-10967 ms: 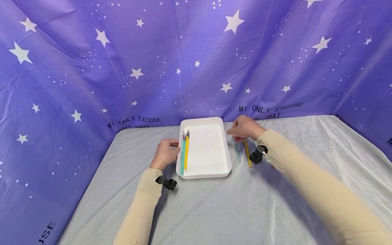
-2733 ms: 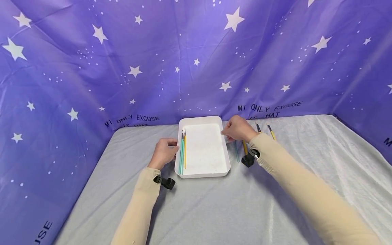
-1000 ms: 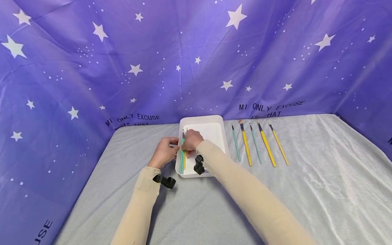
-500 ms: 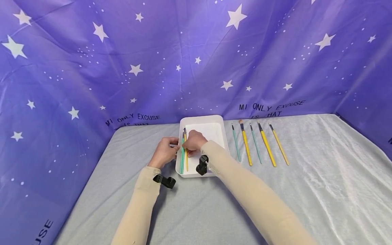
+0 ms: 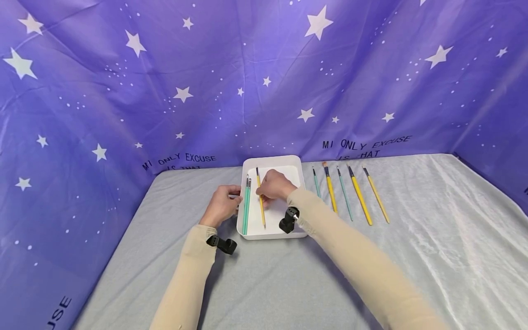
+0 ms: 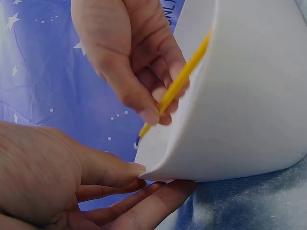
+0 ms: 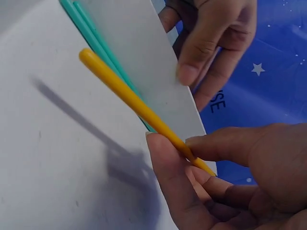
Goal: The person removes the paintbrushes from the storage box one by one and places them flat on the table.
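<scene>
My right hand (image 5: 275, 187) pinches a thin yellow paintbrush (image 5: 262, 211) between thumb and fingers, raised over the floor of the white tray (image 5: 270, 236). In the right wrist view the yellow handle casts a shadow on the tray. Two teal paintbrushes (image 5: 246, 211) lie side by side along the tray's left wall. My left hand (image 5: 222, 205) grips that left wall, its thumb at the rim (image 6: 132, 173) and its fingers outside.
Right of the tray, several paintbrushes lie in a spaced row on the grey cloth, among them a thick yellow paintbrush (image 5: 360, 195) and a teal paintbrush (image 5: 344, 195). A purple star-printed curtain (image 5: 264, 55) hangs behind the table.
My right hand has come from the tray's right edge to its left side, taken the yellow paintbrush from beside the teal ones and drawn it rightward. My left hand stays at the tray wall.
</scene>
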`<state>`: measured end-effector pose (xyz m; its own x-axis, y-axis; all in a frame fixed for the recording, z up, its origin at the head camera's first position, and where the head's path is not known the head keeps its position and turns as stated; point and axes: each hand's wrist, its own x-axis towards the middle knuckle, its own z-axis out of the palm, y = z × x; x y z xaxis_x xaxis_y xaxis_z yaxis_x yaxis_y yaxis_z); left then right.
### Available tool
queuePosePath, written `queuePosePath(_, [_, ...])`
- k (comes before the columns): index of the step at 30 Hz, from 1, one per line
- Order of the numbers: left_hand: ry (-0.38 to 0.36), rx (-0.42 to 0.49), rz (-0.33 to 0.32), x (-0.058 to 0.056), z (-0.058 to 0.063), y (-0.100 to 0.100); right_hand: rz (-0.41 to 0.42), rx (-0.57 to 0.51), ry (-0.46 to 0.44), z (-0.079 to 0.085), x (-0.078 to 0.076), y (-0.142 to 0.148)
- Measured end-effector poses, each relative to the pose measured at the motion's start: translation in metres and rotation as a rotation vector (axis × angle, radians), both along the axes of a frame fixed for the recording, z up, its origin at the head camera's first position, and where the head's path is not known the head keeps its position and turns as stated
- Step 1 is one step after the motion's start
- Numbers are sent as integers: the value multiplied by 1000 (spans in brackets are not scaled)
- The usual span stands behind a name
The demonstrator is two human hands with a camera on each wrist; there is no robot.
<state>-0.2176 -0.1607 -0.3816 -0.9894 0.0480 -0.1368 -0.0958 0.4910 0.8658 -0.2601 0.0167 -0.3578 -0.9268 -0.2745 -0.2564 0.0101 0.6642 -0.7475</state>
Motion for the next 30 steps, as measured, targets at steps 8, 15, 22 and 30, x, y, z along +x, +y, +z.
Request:
queuePosePath(8, [0, -6, 19, 1, 2, 0, 14, -66, -14, 9, 6, 17])
queuePosePath(15, [9, -10, 18, 2, 0, 0, 9, -116, -19, 10, 8, 31])
queuePosePath(22, [13, -16, 24, 3, 0, 0, -15, -107, -9, 15, 11, 47])
queuePosePath(30, [13, -25, 26, 3, 1, 2, -34, -112, -39, 14, 11, 67])
